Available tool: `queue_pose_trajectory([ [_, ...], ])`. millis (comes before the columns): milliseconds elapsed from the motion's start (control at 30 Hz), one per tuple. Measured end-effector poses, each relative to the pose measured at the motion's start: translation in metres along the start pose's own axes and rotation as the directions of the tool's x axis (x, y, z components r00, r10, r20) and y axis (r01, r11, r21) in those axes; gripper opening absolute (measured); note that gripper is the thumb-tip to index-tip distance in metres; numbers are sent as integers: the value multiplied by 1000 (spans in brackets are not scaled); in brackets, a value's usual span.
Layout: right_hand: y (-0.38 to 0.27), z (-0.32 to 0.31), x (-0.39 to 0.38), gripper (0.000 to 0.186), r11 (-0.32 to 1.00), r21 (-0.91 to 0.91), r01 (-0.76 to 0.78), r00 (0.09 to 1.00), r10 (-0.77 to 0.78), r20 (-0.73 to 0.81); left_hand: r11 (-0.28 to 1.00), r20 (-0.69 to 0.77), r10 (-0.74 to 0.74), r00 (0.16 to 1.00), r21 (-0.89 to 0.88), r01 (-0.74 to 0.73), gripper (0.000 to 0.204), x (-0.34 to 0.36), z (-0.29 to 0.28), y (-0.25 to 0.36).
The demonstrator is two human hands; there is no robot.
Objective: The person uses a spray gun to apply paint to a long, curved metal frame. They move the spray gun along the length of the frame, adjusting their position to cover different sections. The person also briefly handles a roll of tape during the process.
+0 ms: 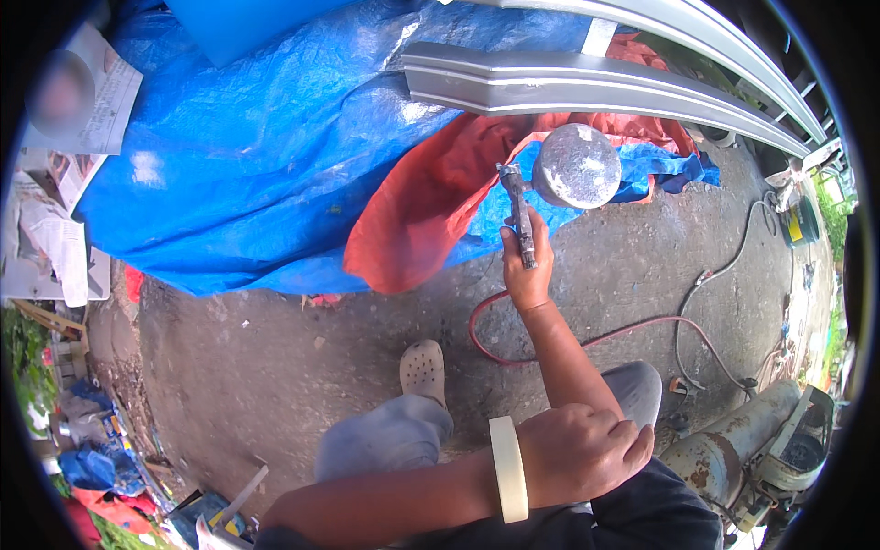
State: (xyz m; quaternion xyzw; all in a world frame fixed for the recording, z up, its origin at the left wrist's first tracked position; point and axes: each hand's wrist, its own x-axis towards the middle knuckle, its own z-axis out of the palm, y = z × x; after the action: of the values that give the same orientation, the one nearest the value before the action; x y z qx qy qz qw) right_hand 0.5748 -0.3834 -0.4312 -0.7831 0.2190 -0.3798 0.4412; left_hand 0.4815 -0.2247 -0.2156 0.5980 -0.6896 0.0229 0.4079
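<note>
My right hand (530, 266) reaches forward, its fingers wrapped round the dark handle of a spray gun (519, 220). The gun's round, paint-smeared silver cup (576, 167) stands out to the right of the hand. Closer to me, my left hand (587, 449) is closed in a fist across my right forearm; its palm is hidden, so I cannot see whether anything is in it. A roll of cream masking tape (510, 469) sits round my left wrist. Ahead of the gun lie grey-painted metal rails (550, 82), over a blue tarp (247, 165) and a red tarp (426, 206).
A red hose (632, 328) loops across the concrete floor (257, 367), with a grey hose (689, 293) farther right. At lower right lies a rusty cylindrical tank (733, 435). Papers (96, 92) hang at upper left; mixed clutter (101, 467) lies below them.
</note>
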Motion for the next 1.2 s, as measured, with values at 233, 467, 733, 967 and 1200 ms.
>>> queue_pose_trajectory([
  [233,-9,42,5,54,998,59,8,1000,-7,-14,1000,34,-29,999,-8,30,34,-5,-2,11],
  [467,-25,61,16,48,989,81,124,985,-132,109,999,53,-32,998,15,32,35,-10,3,3],
  [733,6,-6,2,47,997,52,-58,996,62,-66,999,128,-34,991,6,34,33,-4,4,4],
  [967,12,-34,-11,43,946,239,-219,953,260,-155,1000,158,6,987,-10,-5,33,2,12,3],
  [1200,1,-39,5,36,973,213,-89,995,98,-33,1000,206,21,978,-8,-20,34,10,19,2],
])
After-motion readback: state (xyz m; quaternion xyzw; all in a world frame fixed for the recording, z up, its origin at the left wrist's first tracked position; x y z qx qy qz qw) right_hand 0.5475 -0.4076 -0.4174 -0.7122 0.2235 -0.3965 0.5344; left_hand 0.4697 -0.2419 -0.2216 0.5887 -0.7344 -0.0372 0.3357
